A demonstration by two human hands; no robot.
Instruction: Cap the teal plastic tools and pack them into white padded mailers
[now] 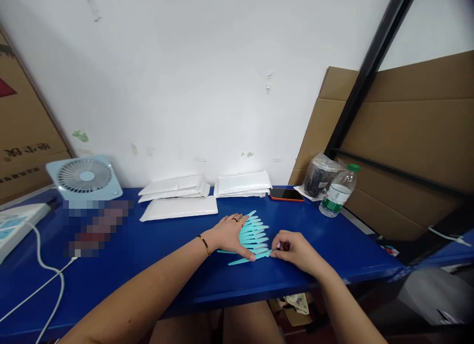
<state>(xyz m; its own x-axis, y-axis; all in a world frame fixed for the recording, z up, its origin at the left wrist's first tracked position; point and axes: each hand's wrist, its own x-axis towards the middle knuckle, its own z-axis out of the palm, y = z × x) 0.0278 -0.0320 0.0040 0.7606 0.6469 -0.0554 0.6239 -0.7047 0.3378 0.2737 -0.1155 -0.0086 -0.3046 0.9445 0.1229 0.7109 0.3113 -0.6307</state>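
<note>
Several slim turquoise sticks [255, 230], which look like eyebrow razors, lie side by side in a fanned row on the blue table [159, 270]. My left hand [231, 234] rests spread over their left part, hiding it, with the thumb on the nearest razor [262, 255]. At that razor's right end, my right hand [292, 250] is closed with thumb and fingertips together, pinching its tip. A small whitish bit shows between those fingers, too small to make out.
White padded mailers [179, 208] lie along the wall, beside a phone [287, 194]. At the right stand a water bottle [338, 193] and a plastic-wrapped dark object [317, 176]. A light blue fan [87, 178] and a white cable [61, 280] are at the left.
</note>
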